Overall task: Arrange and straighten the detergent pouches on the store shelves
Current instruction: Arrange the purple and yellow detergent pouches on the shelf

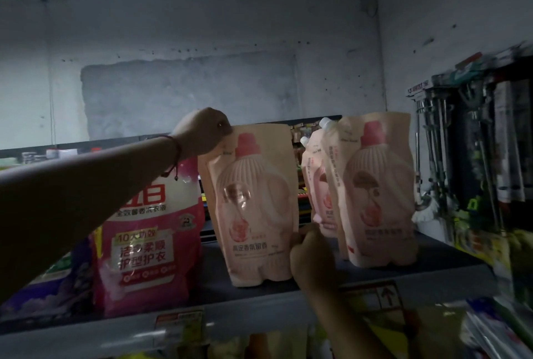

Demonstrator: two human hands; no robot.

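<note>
We have the pale pink pouch (pixel 256 205) standing at the middle of the frame on the top shelf (pixel 432 266), and we judge it a soft, liquid-filled bag: fairly heavy low down, floppy at the top, its glossy film likely slippery. So we take it where it is firmest; our left hand (pixel 206 130) pinches the upper left corner at the seal, and our right hand (pixel 310 252) grips the lower right edge, fingers curled round it. Squeezing the belly would only buckle it, we think. Just left of it stands a larger magenta pouch (pixel 150 231), and to the right, a little apart, two more pink pouches (pixel 377 191) lean one behind the other, spouts up. The shelf is a dark flat board with a price label (pixel 178 319) on its front lip. Behind is a rough grey wall (pixel 187 84), and at the right edge hang blurred mop handles (pixel 450 142). The light is dim.
</note>
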